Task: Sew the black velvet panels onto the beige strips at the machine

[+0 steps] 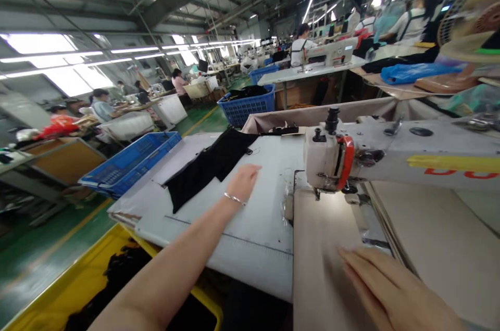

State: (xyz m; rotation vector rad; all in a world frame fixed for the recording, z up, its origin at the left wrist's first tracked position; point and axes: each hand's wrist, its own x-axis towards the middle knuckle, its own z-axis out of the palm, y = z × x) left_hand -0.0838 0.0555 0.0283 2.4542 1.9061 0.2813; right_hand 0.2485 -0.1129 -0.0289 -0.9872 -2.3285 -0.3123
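My left hand (pixel 242 181) reaches out over the grey work table (pixel 250 237), fingers stretched toward a pile of black fabric (pixel 211 164) lying just beyond them; it holds nothing and wears a thin bracelet. Lower right, my right hand (pixel 394 289) lies flat with straight fingers on the beige bed in front of the white sewing machine (pixel 390 156). The machine's head, with a red-orange cover (pixel 346 162), stands between my hands and to the right.
A blue crate (pixel 130 164) sits at the table's left edge, and a yellow bin (pixel 74 284) with dark cloth stands lower left. Another blue basket (pixel 248 104) stands behind. Other people work at machines across the hall.
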